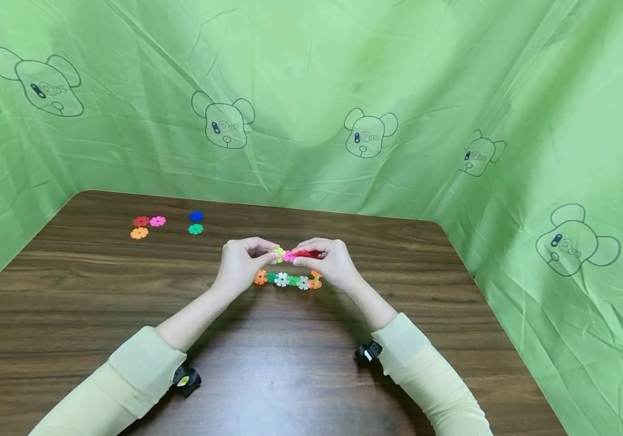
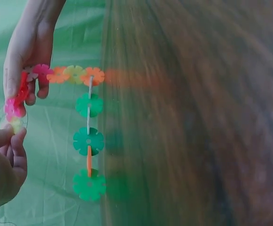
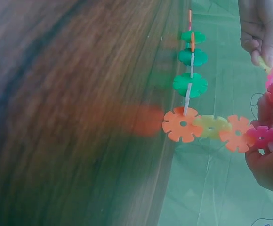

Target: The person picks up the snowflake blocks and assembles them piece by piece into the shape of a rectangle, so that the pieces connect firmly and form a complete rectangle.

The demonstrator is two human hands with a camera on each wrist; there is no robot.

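Observation:
A chain of interlocked plastic flower discs rises off the table in front of me. Its lower row (image 1: pixel 281 279) alternates green discs with white and orange ones. From the row's right end, an orange disc (image 3: pixel 181 124), a yellow one and further discs climb to my right hand (image 1: pixel 335 263). That hand grips the chain by a red disc (image 2: pixel 21 89), thumb in front. With thumb and fingertips my left hand (image 1: pixel 239 264) pinches a yellow disc (image 1: pixel 278 254). Between the hands a pink disc (image 1: pixel 289 257) joins the yellow to the red. My fingers partly hide the held discs.
Loose discs lie at the back left of the brown table (image 1: pixel 267 363): a red one (image 1: pixel 140 221), a pink one (image 1: pixel 157 221), an orange one (image 1: pixel 139 233), a blue one (image 1: pixel 196 215) and a green one (image 1: pixel 195 229). Green cloth (image 1: pixel 300 72) hangs around the table.

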